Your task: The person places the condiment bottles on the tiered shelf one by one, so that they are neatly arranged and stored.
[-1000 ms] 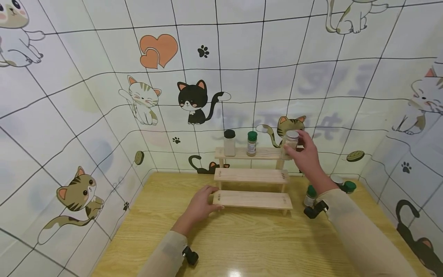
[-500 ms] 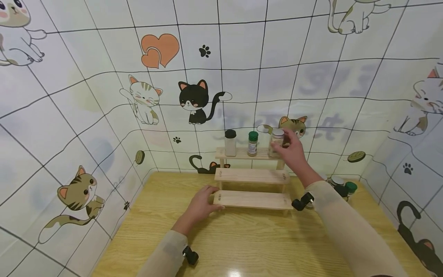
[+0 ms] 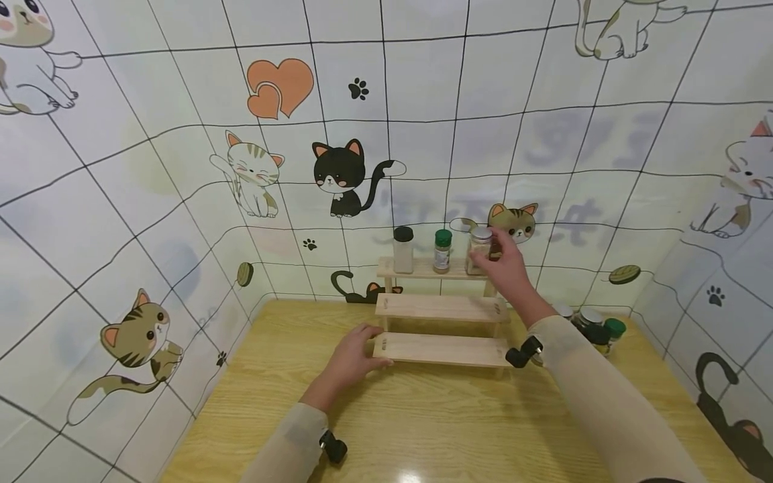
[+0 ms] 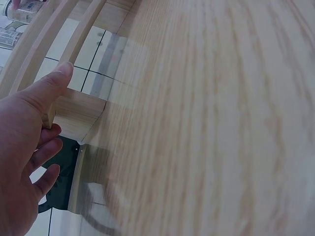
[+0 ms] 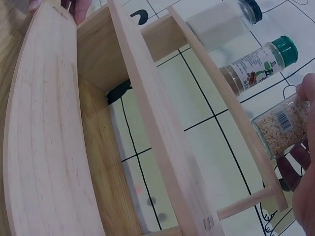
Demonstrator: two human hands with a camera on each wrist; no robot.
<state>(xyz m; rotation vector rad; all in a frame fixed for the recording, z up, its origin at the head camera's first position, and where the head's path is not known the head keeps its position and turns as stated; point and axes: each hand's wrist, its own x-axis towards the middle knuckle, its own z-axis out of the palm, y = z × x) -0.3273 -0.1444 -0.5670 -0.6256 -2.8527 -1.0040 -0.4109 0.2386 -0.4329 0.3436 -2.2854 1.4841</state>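
Observation:
A three-step wooden rack [image 3: 443,349] stands on the table. My left hand [image 3: 350,359] holds the left end of its lowest step; in the left wrist view the thumb [image 4: 61,73] lies over the board's edge and the other fingers are on its far side. On the top step, at the right end, my right hand [image 3: 508,268] grips a glass jar [image 5: 280,125] with a silver lid and tan granules inside. The jar's base is right at the board. Left of it stand a green-capped spice bottle [image 3: 442,253] and a black-lidded clear jar [image 3: 402,251] with pale contents.
Several more jars stand on the table at the right, partly hidden by my right sleeve, among them a green-capped jar [image 3: 614,329] and a silver-lidded jar [image 3: 588,316]. A cat-patterned wall covering [image 3: 423,147] rises close behind the rack.
My right hand has moved the silver-lidded jar leftward and down onto the top step's right end, beside the green-capped bottle. The left hand stays on the lowest step.

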